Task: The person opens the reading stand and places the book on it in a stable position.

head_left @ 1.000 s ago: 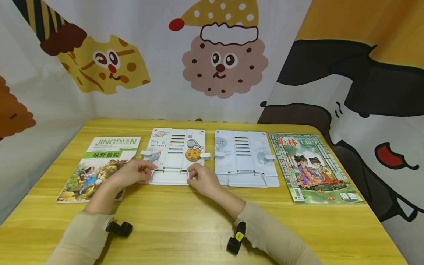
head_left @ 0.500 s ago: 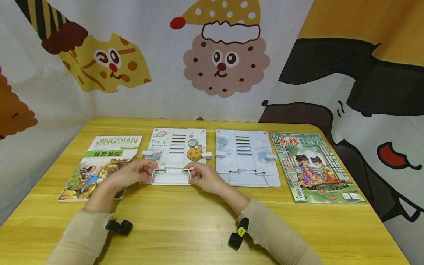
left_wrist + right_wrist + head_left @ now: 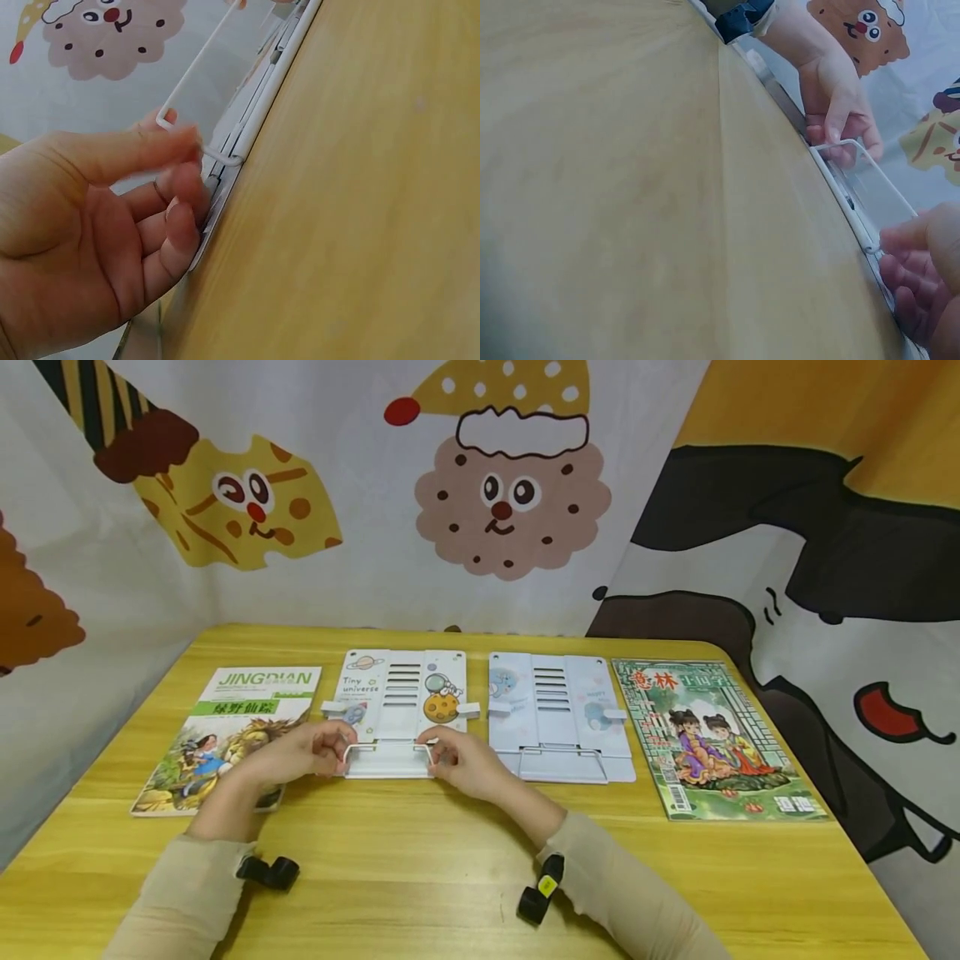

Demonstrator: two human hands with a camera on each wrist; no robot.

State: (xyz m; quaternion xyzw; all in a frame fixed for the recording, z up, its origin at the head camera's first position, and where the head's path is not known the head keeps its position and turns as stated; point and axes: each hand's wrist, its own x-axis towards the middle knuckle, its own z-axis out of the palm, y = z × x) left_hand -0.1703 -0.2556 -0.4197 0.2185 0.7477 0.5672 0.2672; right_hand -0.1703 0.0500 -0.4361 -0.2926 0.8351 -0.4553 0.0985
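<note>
A white folding book stand with a "Tiny universe" print and slots lies flat on the table. Hinged at its near edge is a thin white wire bracket, tilted up off the panel. My left hand pinches the bracket's left side between thumb and fingers. On the opposite side, my right hand pinches the same wire, its other fingers curled beneath. Each wrist view shows the wire spanning the gap between both hands. Small white clips stick out at the stand's sides.
Beside it on the right lies a second, bluish book stand, its wire bracket lying low. A JINGDIAN book is partly under the left forearm. A green magazine lies at the right. A cartoon-print curtain hangs behind the table.
The left fingers have come slightly right onto the bracket's side, and the right hand's grip on the wire has shifted a little. The head view moved slightly; books and second stand stay put.
</note>
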